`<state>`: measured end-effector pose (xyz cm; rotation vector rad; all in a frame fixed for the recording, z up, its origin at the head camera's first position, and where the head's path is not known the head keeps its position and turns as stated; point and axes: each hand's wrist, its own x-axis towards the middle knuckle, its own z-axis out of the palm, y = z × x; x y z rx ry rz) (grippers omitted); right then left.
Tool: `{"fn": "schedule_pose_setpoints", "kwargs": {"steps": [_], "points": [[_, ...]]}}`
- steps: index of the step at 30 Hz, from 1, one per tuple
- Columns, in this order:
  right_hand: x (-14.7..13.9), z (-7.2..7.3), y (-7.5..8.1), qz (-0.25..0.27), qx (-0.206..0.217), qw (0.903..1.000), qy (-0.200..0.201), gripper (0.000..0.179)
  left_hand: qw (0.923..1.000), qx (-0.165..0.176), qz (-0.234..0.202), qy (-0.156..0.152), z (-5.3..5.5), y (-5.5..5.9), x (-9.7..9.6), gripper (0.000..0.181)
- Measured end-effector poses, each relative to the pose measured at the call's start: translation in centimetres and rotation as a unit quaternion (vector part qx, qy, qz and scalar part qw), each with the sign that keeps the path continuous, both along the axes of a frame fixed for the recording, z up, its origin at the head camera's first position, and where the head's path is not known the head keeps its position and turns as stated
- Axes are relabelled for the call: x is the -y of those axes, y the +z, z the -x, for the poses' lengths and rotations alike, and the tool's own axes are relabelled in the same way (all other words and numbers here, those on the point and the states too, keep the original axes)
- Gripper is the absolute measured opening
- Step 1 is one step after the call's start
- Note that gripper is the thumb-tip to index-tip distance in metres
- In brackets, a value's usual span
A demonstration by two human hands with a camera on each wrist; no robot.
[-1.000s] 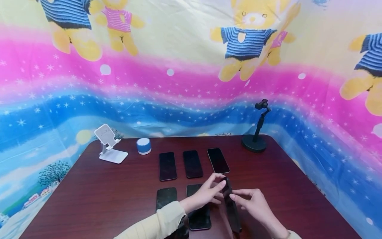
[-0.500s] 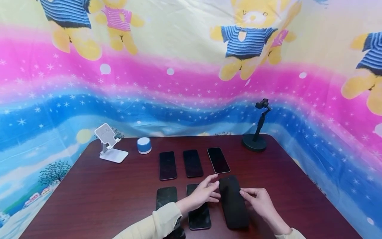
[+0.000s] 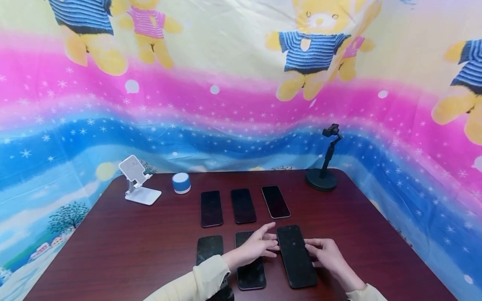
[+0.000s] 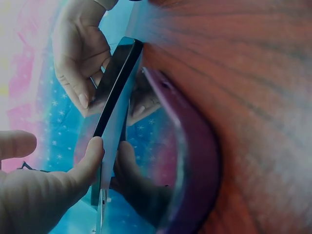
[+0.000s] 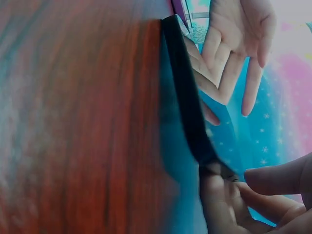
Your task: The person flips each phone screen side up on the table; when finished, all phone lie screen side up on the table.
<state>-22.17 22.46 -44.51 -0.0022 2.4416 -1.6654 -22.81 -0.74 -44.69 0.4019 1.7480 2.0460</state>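
A black smartphone (image 3: pixel 296 257) lies low over the table, right of the phone rows, its far edge tilted up in the left wrist view. My right hand (image 3: pixel 328 257) holds it by its right edge, thumb on top and fingers beneath. Close by its left edge, my left hand (image 3: pixel 257 246) has its fingers extended. Under that left hand lies a second phone (image 3: pixel 251 274) with a purple frame (image 4: pixel 197 146). Another phone (image 3: pixel 210 246) sits left of it, partly covered by the sleeve.
Three phones make a back row: a left one (image 3: pixel 211 209), a middle one (image 3: pixel 243 206) and a pale-edged one (image 3: pixel 275 202). Behind stand a white phone stand (image 3: pixel 144 195), a blue-and-white cylinder (image 3: pixel 181 184) and a black stand (image 3: pixel 321 179). A printed cloth (image 3: pixel 226 96) hangs beyond the table.
The phone was held up on edge by both hands; it has turned down nearly flat, screen up. The left hand has let go of it, fingers opening. The right hand keeps its hold.
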Motion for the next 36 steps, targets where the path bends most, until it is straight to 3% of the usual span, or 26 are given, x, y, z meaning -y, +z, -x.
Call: {"fn": "schedule_pose_setpoints", "kwargs": {"steps": [3, 13, 24, 36], "points": [[-0.1, 0.1, -0.1, -0.002, 0.007, 0.9997, 0.024, 0.035, 1.0, -0.001, 0.001, 0.004, 0.1, -0.2, -0.1, 0.064], [0.2, 0.0, -0.2, -0.012, 0.01, 0.9993, 0.033, 0.037, 0.9997, -0.007, 0.019, 0.013, 0.5, -1.1, -0.4, 0.069], [0.1, 0.0, 0.0, -0.031, -0.014, 0.9979, 0.056, 0.038, 0.9963, -0.045, 0.073, 0.01, 0.4, -0.6, -0.7, 0.064], [0.8, 0.2, -0.1, -0.039, 0.004, 0.9987, 0.034, 0.04, 0.9839, -0.091, 0.153, 0.016, 0.1, -0.3, -0.9, 0.064]]}}
